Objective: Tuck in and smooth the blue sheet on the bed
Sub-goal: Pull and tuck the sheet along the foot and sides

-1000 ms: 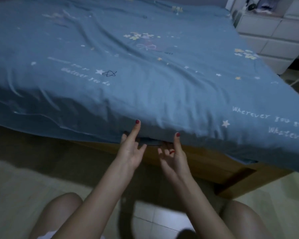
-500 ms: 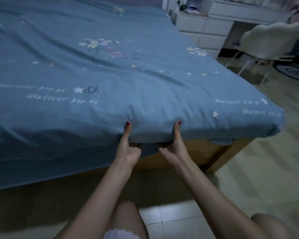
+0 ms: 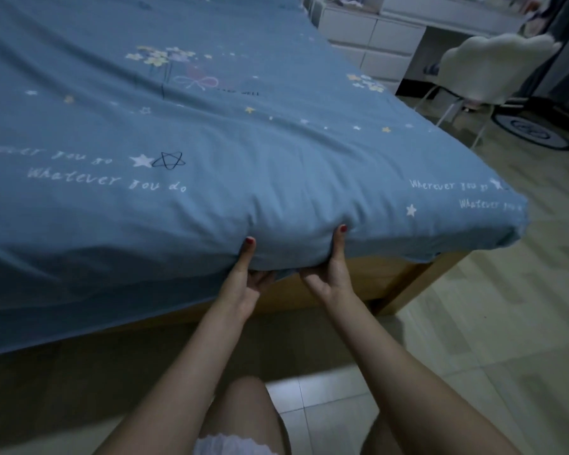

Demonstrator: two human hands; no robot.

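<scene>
Between both hands (image 3: 289, 274), blue sheet (image 3: 211, 178) edge.

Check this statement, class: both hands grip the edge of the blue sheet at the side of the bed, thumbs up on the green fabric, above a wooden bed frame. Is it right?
One detail is wrong: the fabric is blue, not green. The head view shows the left hand and right hand gripping the blue sheet edge, thumbs up on it, above the wooden bed frame.

Star-printed blue sheet (image 3: 230, 133) over the bed (image 3: 388, 274), near edge bunched, hanging left.
</scene>
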